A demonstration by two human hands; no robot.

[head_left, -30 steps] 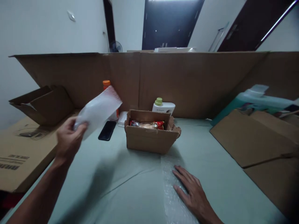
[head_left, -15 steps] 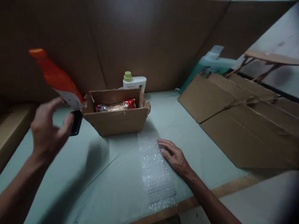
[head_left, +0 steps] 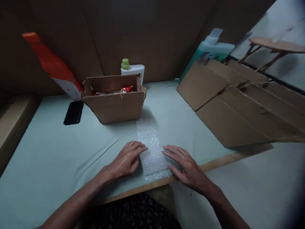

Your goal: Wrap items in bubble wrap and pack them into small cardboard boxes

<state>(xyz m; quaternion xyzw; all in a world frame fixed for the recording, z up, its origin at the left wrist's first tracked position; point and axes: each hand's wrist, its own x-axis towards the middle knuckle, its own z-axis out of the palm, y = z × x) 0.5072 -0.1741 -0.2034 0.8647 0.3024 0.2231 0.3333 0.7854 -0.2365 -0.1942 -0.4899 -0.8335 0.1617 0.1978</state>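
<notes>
While tall cardboard walls (head_left: 152, 35) close off the far side, a table (head_left: 47, 152) under pale green cloth carries a stack of flattened cartons (head_left: 235, 108) on the right, a small open cardboard box (head_left: 114, 105) with red-wrapped packets inside near the middle, a white bottle with a green cap (head_left: 132, 67) behind it, an orange-capped bottle (head_left: 53, 66) leaning at far left and a black phone (head_left: 73, 112) lying flat beside the box. A strip of bubble wrap (head_left: 151, 146) runs from the box's foot to the table's near edge, laid out flat but not yet wrapped round anything; the box stands unsealed. The person's left hand (head_left: 127, 159) and right hand (head_left: 184, 165) rest palm-down on either side of the strip's near end, fingers (head_left: 139, 148) spread loosely and touching its edges, pinching nothing. Open cloth lies to the left; the near edge sits just under the wrists.
</notes>
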